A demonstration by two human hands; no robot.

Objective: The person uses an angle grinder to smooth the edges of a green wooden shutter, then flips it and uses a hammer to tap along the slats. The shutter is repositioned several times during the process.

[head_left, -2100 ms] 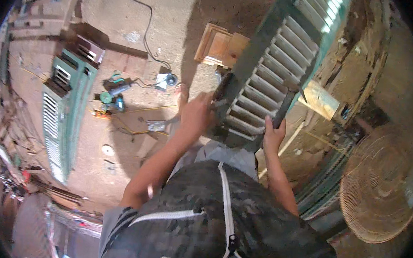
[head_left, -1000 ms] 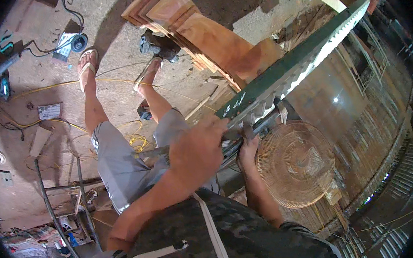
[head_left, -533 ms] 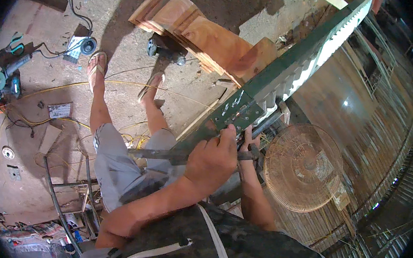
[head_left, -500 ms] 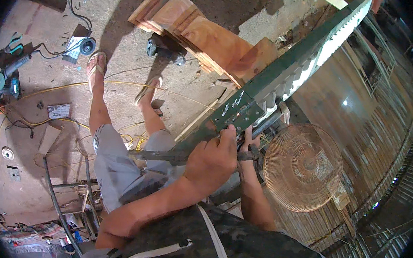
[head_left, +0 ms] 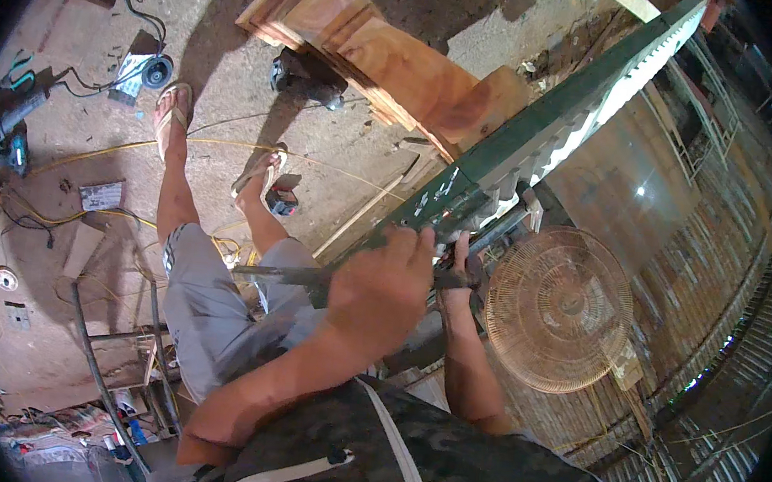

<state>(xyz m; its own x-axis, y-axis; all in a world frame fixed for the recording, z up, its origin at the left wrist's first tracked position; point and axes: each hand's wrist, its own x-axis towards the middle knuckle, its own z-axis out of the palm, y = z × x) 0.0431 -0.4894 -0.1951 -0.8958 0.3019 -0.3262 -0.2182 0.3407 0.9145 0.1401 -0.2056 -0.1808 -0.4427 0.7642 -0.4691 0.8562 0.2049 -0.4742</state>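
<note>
A long dark-green metal beam [head_left: 505,141] with a toothed pale side slants from the upper right to my hands. My left hand [head_left: 382,282] is closed at its near end, fingertips bunched by some small holes; what they pinch is hidden. Close on its right, my right hand [head_left: 462,264] is raised with its fingers curled by a dark round bar [head_left: 502,224] under the beam; its grip is partly hidden. A flat dark metal bar [head_left: 282,274] passes crosswise behind my left hand toward my right wrist.
A round woven fan guard [head_left: 559,307] stands right of my right arm. Brown wooden moulding [head_left: 401,68] lies beyond the beam. An angle grinder [head_left: 156,71], cables and other power tools lie on the floor at left. A metal frame [head_left: 104,372] stands at lower left.
My left hand has drawn slightly back and left from the beam's end. My right hand stays about where it was. One foot has shifted, showing more of a small red-and-black object beside it.
</note>
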